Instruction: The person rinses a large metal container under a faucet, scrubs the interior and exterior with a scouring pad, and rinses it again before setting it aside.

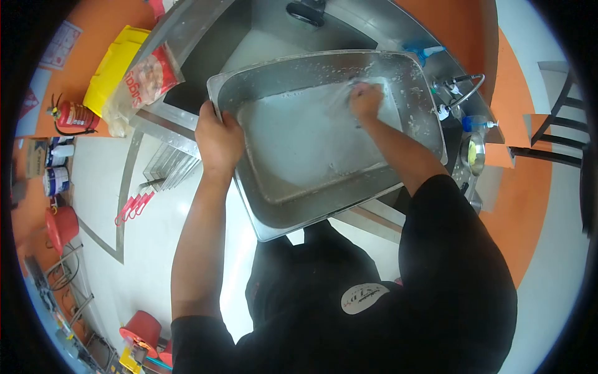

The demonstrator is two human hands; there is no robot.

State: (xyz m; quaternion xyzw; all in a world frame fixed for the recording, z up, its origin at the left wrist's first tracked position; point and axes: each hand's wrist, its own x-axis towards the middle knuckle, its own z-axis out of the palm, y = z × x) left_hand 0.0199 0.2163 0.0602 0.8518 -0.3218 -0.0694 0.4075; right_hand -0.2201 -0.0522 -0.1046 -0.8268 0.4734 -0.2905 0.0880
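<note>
A large rectangular metal pan (324, 199) with soapy film and foam spots on its inside lies tilted over the sink area in front of my body. My left hand (220, 138) grips the pan's left rim, thumb on the inner side. Inside the pan, near its far right corner, my right hand (365, 101) is closed against the wet bottom. What it holds, if anything, is blurred and hidden by the fingers.
The steel sink (265, 40) lies behind the pan. A faucet (464, 87) and blue bottle (476, 123) stand right. At left are a plastic bag (149, 78), yellow bin (112, 68), fire extinguisher (73, 116), wire baskets (169, 165) and red buckets (142, 330).
</note>
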